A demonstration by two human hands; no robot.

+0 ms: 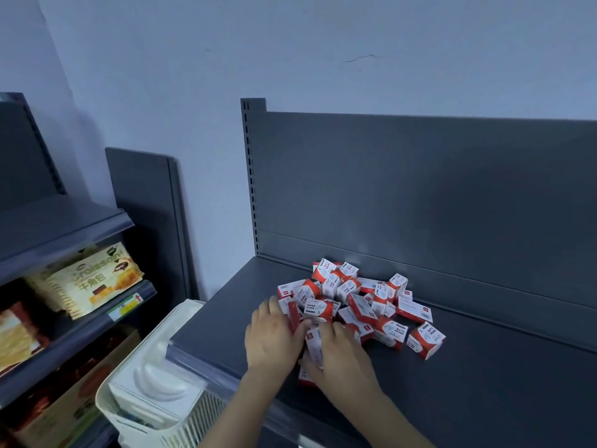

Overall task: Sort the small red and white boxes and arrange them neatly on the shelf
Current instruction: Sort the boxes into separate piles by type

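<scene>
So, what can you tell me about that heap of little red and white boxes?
The heap of small red and white cardboard boxes lies jumbled on the dark grey metal shelf, close to the grey back panel. The boxes tilt every way, some atop others, and several read "PAPER CLIPS" beside a clip drawing. The left hand and right hand rest on its near edge.

A heap of small red-and-white paper clip boxes (352,302) lies jumbled on the dark grey shelf (484,367). They are tipped every way, and some faces read "PAPER CLIPS". The heap sits toward the shelf's left end, reaching almost to its back panel. An outlying box (426,341) stands tilted just right of the heap, mid-depth on the shelf.
</scene>
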